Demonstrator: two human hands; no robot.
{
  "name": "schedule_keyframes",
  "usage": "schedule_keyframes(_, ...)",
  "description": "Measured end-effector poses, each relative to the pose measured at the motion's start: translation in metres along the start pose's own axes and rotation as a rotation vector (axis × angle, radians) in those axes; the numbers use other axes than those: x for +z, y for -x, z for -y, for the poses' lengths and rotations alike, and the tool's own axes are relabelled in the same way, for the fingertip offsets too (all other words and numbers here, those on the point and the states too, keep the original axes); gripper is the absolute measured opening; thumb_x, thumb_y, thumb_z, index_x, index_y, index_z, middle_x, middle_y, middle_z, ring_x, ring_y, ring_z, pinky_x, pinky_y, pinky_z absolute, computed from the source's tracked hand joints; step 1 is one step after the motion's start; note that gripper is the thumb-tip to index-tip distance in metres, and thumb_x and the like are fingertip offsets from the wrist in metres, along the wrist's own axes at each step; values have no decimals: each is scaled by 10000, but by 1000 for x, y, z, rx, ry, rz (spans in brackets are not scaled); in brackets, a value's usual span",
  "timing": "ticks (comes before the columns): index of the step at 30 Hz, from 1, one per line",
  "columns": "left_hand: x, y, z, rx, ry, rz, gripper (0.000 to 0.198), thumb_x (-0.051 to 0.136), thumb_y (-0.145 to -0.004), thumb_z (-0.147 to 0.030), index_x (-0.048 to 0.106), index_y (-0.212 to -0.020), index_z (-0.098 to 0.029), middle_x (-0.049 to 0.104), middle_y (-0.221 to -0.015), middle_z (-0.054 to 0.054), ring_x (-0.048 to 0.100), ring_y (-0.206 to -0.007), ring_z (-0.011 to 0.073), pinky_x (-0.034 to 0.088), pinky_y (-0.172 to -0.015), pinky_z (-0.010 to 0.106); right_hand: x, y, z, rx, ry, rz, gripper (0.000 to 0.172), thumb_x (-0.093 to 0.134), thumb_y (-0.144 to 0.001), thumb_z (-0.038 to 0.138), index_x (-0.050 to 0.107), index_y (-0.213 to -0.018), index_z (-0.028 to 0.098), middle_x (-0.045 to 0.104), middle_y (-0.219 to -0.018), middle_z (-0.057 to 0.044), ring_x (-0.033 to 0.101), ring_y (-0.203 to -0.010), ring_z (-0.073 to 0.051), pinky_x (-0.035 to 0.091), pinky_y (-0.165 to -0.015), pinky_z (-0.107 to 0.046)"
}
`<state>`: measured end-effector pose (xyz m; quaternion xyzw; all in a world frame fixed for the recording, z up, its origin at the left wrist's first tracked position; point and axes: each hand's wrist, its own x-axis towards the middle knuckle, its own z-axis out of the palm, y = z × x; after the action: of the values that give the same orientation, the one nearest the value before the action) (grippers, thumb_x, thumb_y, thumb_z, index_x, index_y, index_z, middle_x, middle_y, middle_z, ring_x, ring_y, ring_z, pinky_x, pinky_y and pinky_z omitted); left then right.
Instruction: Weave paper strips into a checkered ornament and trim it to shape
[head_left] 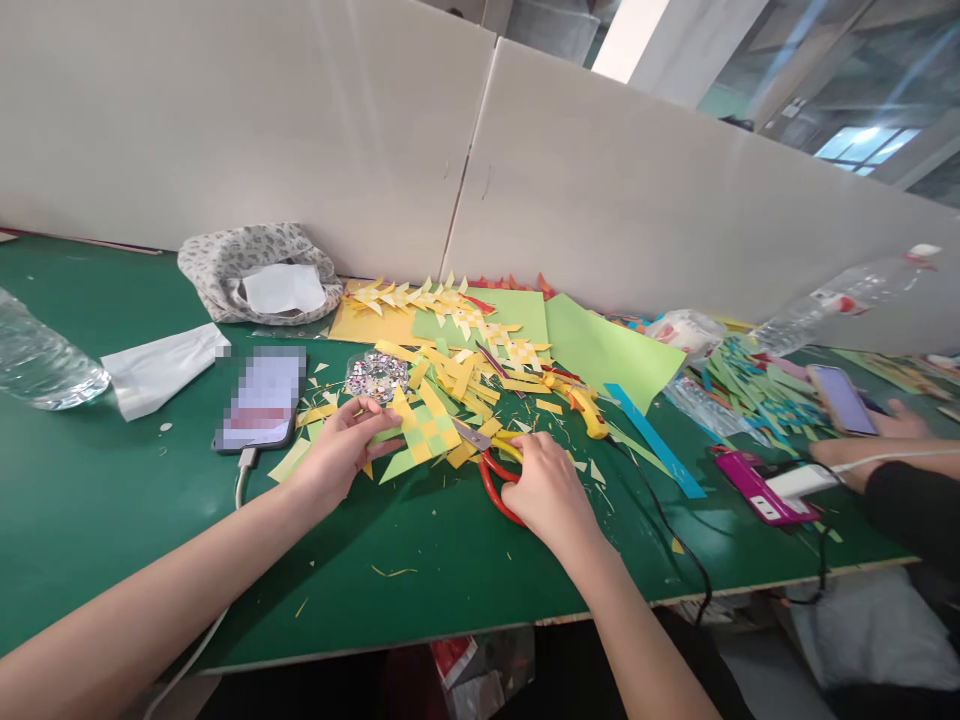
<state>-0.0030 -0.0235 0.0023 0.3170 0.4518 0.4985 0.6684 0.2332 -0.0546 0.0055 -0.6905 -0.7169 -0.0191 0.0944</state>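
My left hand [352, 445] pinches the left edge of a woven paper piece [429, 432], a yellow and light green checker with loose strip ends sticking out. My right hand [551, 490] grips scissors [501, 492] with red and yellow handles. The scissor blades point left and reach the right side of the woven piece; whether they touch the paper I cannot tell. Beneath and behind lie cut yellow and green paper strips [469, 375]. A yellow hot glue gun [585, 410] rests just beyond my right hand.
A phone [262, 400] charges at left, near a water bottle [45, 355] and a cloth bag [259, 270]. Green paper sheets [607, 350] lie at the back. At right are a blue strip [656, 440], a magenta power strip [761, 488], and another person's hand [896, 420] by a phone.
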Motion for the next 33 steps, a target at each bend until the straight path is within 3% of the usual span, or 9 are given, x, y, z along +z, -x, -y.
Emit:
schedule_keyframes(4, -2, -2, -1, 17, 41, 0, 293, 753, -601, -263, 550, -802, -202, 592, -806, -21, 593, -877, 133, 507, -807, 280, -3, -4, -3, 27, 12, -191, 260, 571, -648, 253, 525, -893, 180, 543, -876, -112, 570, -799, -270, 460, -627, -351)
schedule_keyframes(7, -2, -2, 0, -10, 11, 26, 280, 758, -603, -280, 600, -817, -195, 620, -882, -2, 600, -866, 130, 506, -747, 233, -9, -5, -6, 104, -49, -304, 347, 561, -697, 435, 471, -930, 195, 531, -917, -96, 573, -711, -232, 437, -538, -322)
schedule_keyframes(10, -1, -2, 0, -62, -41, 25, 270, 755, -615, -279, 631, -842, -203, 641, -932, 9, 608, -846, 120, 493, -700, 199, -11, -5, -6, 61, -58, -293, 459, 544, -705, 535, 431, -984, 188, 534, -932, -105, 576, -735, -241, 420, -506, -310)
schedule_keyframes(15, 1, 2, -1, -74, -164, 76, 351, 741, -634, -257, 622, -961, -214, 659, -953, 27, 606, -830, 126, 447, -616, 187, -9, -3, 4, -194, -15, -325, 542, 558, -705, 549, 424, -1055, 156, 522, -1039, -153, 534, -965, -303, 459, -683, -358)
schedule_keyframes(18, 3, 4, -1, -45, -228, 99, 346, 738, -627, -242, 624, -951, -200, 664, -954, 40, 596, -827, 138, 424, -599, 197, -10, -1, 12, -285, 0, -311, 519, 552, -714, 543, 449, -1046, 158, 523, -1044, -148, 525, -977, -300, 456, -691, -354)
schedule_keyframes(25, 8, 8, -4, -79, -238, 157, 369, 738, -610, -241, 636, -962, -204, 650, -961, 45, 579, -823, 161, 408, -619, 227, -9, 3, 17, -283, 19, -220, 483, 526, -729, 536, 483, -1020, 152, 538, -963, -111, 550, -834, -249, 430, -594, -325)
schedule_keyframes(33, 5, 8, -6, -165, -162, 176, 436, 757, -613, -219, 626, -1029, -227, 634, -914, -7, 511, -682, 76, 393, -590, 174, -6, 4, 16, -298, -3, -244, 451, 537, -727, 525, 482, -977, 154, 580, -888, -92, 560, -834, -241, 421, -590, -306)
